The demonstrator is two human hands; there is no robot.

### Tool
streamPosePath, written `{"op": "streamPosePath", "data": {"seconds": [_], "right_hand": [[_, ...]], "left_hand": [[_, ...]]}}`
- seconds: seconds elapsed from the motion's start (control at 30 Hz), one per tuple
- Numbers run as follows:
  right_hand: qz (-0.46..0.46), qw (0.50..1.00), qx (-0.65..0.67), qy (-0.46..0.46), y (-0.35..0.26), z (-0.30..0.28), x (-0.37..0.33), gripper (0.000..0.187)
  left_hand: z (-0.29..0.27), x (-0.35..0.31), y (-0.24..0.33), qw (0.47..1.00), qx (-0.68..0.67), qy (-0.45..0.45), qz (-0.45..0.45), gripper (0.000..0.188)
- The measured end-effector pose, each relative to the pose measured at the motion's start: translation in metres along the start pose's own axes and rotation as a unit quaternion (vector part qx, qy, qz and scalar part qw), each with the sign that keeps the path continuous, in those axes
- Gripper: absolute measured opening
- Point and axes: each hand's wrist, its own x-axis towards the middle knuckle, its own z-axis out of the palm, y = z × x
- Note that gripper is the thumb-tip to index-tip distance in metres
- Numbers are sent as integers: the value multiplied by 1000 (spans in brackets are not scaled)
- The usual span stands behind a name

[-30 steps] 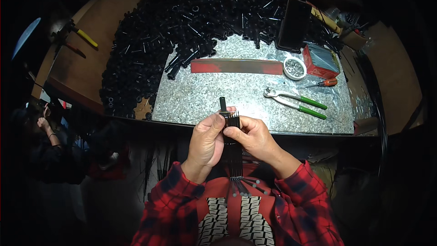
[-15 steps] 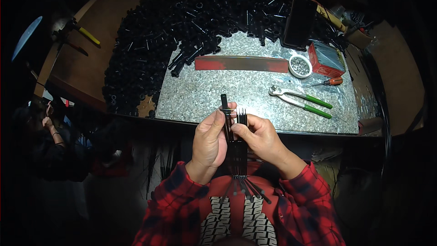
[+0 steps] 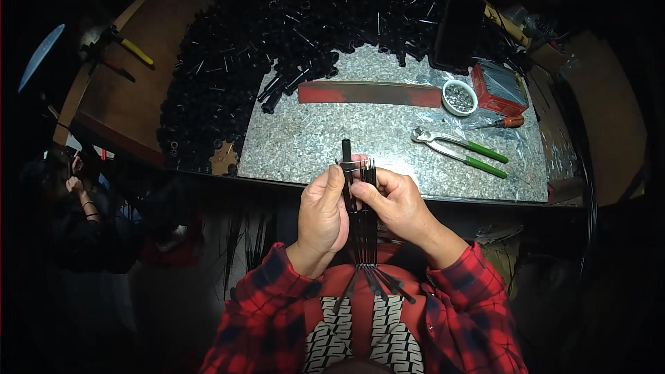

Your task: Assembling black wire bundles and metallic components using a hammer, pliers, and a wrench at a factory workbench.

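Observation:
An umbrella frame (image 3: 364,242) hangs upright between my hands at the table's front edge, its thin black ribs bundled below a black tube (image 3: 347,151). My left hand (image 3: 320,213) is closed round the tube, its thumb pressed near the top. Close beside it, my right hand (image 3: 402,209) pinches the upper ends of several ribs between thumb and fingers. A thin wire (image 3: 367,161) crosses at the tube, by the fingertips. Lower down the ribs fan out over my lap. My fingers hide part of the joint.
Black umbrella parts (image 3: 228,55) are heaped along the back and left. On the speckled board (image 3: 332,128) lie a red-brown bar (image 3: 370,93), green-handled pincers (image 3: 460,152), a white cup (image 3: 458,99) of small metal bits, a screwdriver (image 3: 509,122) and a red box (image 3: 495,90). A phone (image 3: 457,31) stands behind.
Both hands and the frame have shifted slightly to the right. The tube stands a little more upright, and the wire's ends now show on both sides of it.

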Motion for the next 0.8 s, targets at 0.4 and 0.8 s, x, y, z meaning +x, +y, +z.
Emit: {"op": "streamPosePath", "data": {"seconds": [0.4,0.8], "right_hand": [[28,999,28,-29,0,-4,3,18],[-5,998,56,-16,8,-1,3,18]], "left_hand": [[-15,2,-2,998,-51,-42,-16,36],[0,4,0,1000,-1,-15,9,38]]}}
